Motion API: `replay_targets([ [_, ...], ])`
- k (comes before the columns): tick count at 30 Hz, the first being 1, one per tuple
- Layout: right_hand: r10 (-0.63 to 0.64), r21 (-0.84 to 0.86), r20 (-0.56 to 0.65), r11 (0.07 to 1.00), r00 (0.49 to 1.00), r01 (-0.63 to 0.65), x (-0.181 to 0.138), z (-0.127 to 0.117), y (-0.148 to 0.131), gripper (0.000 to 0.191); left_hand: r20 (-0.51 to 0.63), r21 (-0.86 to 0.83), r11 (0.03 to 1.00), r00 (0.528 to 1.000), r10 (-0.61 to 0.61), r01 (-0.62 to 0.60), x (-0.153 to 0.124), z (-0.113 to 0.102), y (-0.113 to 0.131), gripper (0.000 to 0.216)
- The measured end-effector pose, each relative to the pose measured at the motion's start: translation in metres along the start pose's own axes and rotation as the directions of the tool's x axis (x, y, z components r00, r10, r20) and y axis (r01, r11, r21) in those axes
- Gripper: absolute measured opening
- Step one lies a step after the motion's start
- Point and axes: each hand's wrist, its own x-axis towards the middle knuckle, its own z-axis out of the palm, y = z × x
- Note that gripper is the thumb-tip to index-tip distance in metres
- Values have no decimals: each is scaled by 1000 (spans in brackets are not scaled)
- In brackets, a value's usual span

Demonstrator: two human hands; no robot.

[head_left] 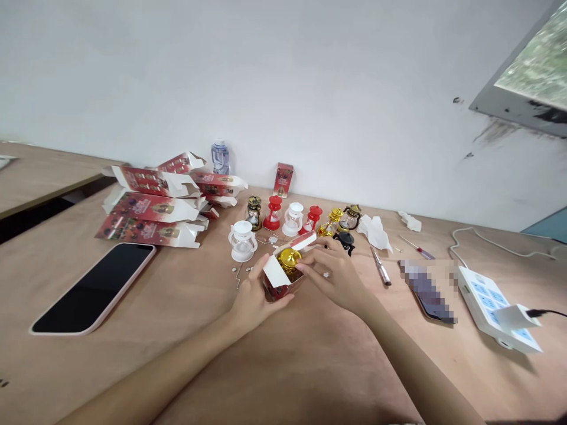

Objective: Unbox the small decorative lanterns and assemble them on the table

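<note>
My left hand (253, 297) is wrapped around a small red and white carton (280, 277) with its top flaps open. A gold toy lantern (289, 258) sits inside the carton, its domed top showing. My right hand (333, 270) rests against the carton's right side, fingers pinched at the lantern's top. Just behind stands a white lantern (242, 241). A row of little lanterns stands farther back: dark (254, 212), red (273, 213), white (293, 219), red (312, 218), gold (332, 222).
Flattened red cartons (150, 212) are piled at the left, with an upright one (283, 179) and a water bottle (220, 157) near the wall. A pink phone (95, 287) lies at the left. A screwdriver (381, 267), another phone (427, 293) and a white power strip (496, 308) lie at the right.
</note>
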Motion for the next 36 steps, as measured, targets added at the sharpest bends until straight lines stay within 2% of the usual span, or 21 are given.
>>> replay_targets([
  [2, -37, 23, -16, 999, 999, 37, -5, 0, 1, 10, 42, 7, 999, 999, -33, 32, 2, -2, 4, 108],
  [4, -29, 71, -104, 997, 994, 36, -12, 3, 3, 16, 90, -6, 998, 994, -57, 58, 3, -5, 8, 115],
  [7, 118, 203, -275, 977, 954, -62, -22, 8, 9, 19, 156, -30, 1000, 988, 6, -2, 5, -9, 12, 116],
  [9, 244, 342, -304, 930, 921, -133, -24, 8, 12, 15, 183, -6, 998, 981, 67, -67, 6, -11, 12, 107],
  [11, 331, 452, -249, 871, 910, -193, -21, 5, 13, 25, 194, 33, 989, 972, 132, -141, 7, -14, 11, 94],
  [13, 381, 495, -173, 831, 908, -254, -11, -2, 11, 44, 195, 45, 976, 960, 200, -213, 8, -17, 11, 83],
  [15, 433, 509, -107, 797, 895, -325, 1, -8, 8, 52, 191, 29, 958, 943, 274, -284, 8, -20, 12, 78],
  [18, 541, 554, -23, 707, 841, -440, 19, -10, 4, 39, 191, -3, 935, 918, 348, -354, 8, -21, 16, 75],
  [21, 588, 668, 85, 565, 804, -484, 28, 0, 2, 33, 186, -38, 939, 920, 344, -343, 8, -20, 18, 76],
  [23, 582, 725, 154, 483, 799, -491, 29, 12, 3, 31, 177, -75, 948, 932, 317, -309, 8, -18, 17, 76],
  [24, 575, 724, 169, 480, 801, -496, 28, 18, 3, 30, 175, -91, 952, 937, 303, -291, 7, -17, 16, 76],
  [27, 529, 604, 159, 616, 834, -506, 26, 30, 0, 30, 194, -101, 965, 946, 258, -242, 6, -16, 12, 72],
  [30, 454, 524, 119, 727, 883, -444, 24, 28, -3, 36, 210, -87, 977, 955, 209, -194, 6, -17, 11, 72],
  [33, 260, 616, 107, 740, 960, -269, 17, 20, -4, 36, 244, -127, 986, 960, 136, -107, 5, -17, 12, 77],
  [36, 41, 669, 142, 732, 989, -126, 4, 11, 0, 41, 249, -214, 977, 967, 49, 6, 2, -11, 10, 91],
])
